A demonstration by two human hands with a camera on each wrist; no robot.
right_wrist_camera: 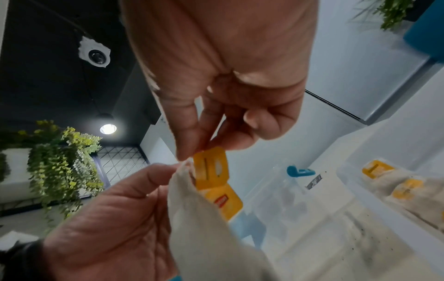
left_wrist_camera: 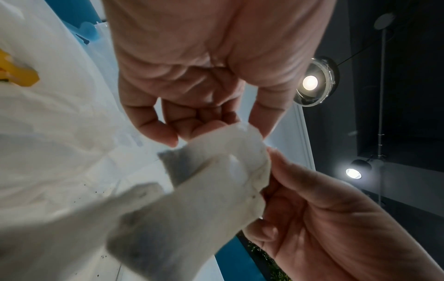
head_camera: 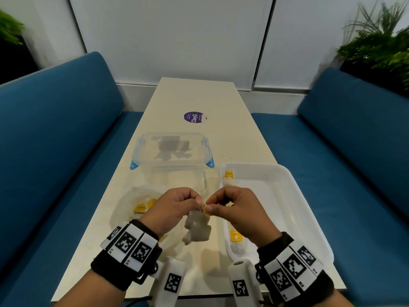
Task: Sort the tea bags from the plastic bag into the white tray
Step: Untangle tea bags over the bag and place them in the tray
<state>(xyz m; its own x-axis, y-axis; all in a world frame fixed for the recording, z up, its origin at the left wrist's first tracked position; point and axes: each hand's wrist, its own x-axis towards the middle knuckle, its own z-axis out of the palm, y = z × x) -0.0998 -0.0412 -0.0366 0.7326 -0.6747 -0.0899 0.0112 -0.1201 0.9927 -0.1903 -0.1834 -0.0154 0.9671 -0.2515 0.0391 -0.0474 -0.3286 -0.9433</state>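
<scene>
Left hand [head_camera: 174, 207] and right hand [head_camera: 234, 209] both pinching a dangling tea bag [head_camera: 198, 229] cluster by tangled strings; light, soft, likely tear-prone; best held at yellow tags [right_wrist_camera: 211, 168]

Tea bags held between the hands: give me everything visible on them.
The held tea bags are a small cluster of off-white, papery pouches with dark contents showing through. They hang in the air above the table, between the plastic bag and the white tray. Their strings look tangled at the top, with yellow paper tags attached. The left hand pinches the top; the right hand pinches a tag.
</scene>
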